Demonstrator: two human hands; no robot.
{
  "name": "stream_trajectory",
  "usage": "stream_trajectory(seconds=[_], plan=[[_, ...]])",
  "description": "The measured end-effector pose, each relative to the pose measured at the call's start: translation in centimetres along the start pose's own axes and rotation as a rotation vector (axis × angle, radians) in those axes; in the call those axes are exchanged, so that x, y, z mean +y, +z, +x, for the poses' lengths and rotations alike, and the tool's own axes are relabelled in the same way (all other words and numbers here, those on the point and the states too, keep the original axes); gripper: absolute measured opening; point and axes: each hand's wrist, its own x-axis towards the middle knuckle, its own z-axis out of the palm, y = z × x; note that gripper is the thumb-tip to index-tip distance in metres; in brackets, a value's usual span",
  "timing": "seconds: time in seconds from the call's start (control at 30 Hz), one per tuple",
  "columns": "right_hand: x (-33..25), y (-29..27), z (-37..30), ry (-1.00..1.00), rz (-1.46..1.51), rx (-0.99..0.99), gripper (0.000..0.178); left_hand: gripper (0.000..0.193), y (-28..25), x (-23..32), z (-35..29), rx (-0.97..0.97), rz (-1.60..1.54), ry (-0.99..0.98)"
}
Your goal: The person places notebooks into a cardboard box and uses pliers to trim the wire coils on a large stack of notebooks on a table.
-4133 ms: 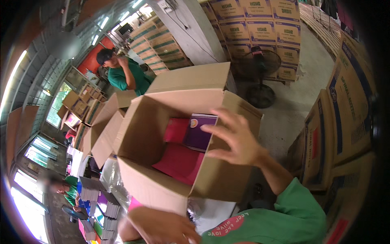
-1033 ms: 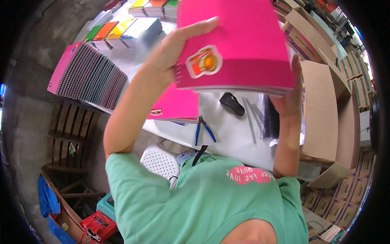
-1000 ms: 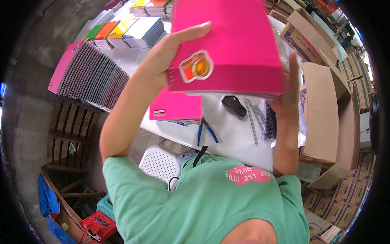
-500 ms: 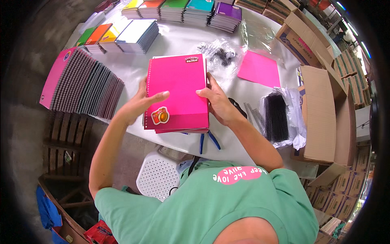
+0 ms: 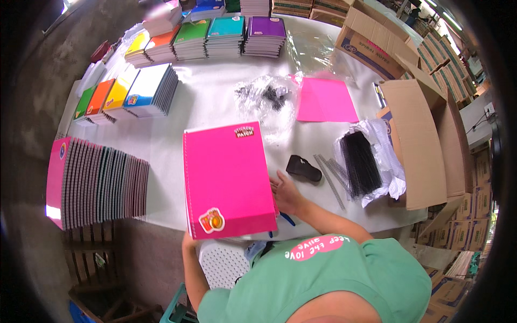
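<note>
A pink-covered notebook (image 5: pixel 226 180), punched with holes down its left edge and bearing two stickers, is raised near the table's front edge; no coil shows in the holes. My left hand (image 5: pixel 189 242) is under its lower left corner, with the fingers hidden behind it. At the lower right edge is my right hand (image 5: pixel 286 195), its visible fingers stretched out against the side and partly covered. Blue-handled pliers (image 5: pixel 287 218) peek out below the notebook. A black object (image 5: pixel 303 168) lies right of my right hand, close to loose wire coils (image 5: pixel 329 177).
Coil-bound notebooks (image 5: pixel 102 180) stand in a long row at left. Stacks of coloured notebooks (image 5: pixel 223 40) line the far side. A pink sheet (image 5: pixel 326 99) lies beside crumpled clear plastic (image 5: pixel 264 99). Black coils (image 5: pixel 361 161) and an open carton (image 5: pixel 417 145) are at right.
The pink notebook has come nearer to me. My left hand has slid from its front to beneath the lower left corner, and my right thumb has left the cover as that hand moved down.
</note>
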Motion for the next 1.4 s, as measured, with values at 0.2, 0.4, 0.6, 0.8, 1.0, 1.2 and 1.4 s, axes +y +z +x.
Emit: stream_trajectory(seconds=[0.2, 0.4, 0.6, 0.8, 1.0, 1.2, 1.4], plan=[[2.1, 4.0, 1.8, -0.113, -0.183, -0.103, 0.062, 0.050, 2.2, -3.7, 1.0, 0.094, -0.023, 0.080], [0.7, 7.4, 0.0, -0.119, -0.355, -0.050, 0.059, 0.047, 2.4, -5.4, 2.1, 0.144, -0.036, 0.101], [-0.9, 8.8, 1.0, -0.167, -0.377, 0.009, 0.056, 0.044, 1.8, -5.5, 6.3, 0.134, -0.019, 0.155], [-2.2, 10.3, 5.0, -0.279, -0.233, -0.050, 0.053, 0.042, 0.9, -3.7, 12.9, 0.090, -0.013, 0.319], [-4.3, 9.3, 8.3, -0.162, -0.144, -0.210, 0.057, 0.033, 2.3, 7.1, 12.5, 0.064, 0.359, 0.388], [-6.2, 9.3, -1.1, -0.358, -0.421, 0.174, 0.058, 0.080, 0.4, 9.5, 7.7, 0.255, 0.559, 0.506], [-11.6, 2.7, -26.3, -0.860, -0.691, -0.281, 0.052, 0.039, -1.8, 22.7, -3.2, 1.423, 0.734, 0.896]])
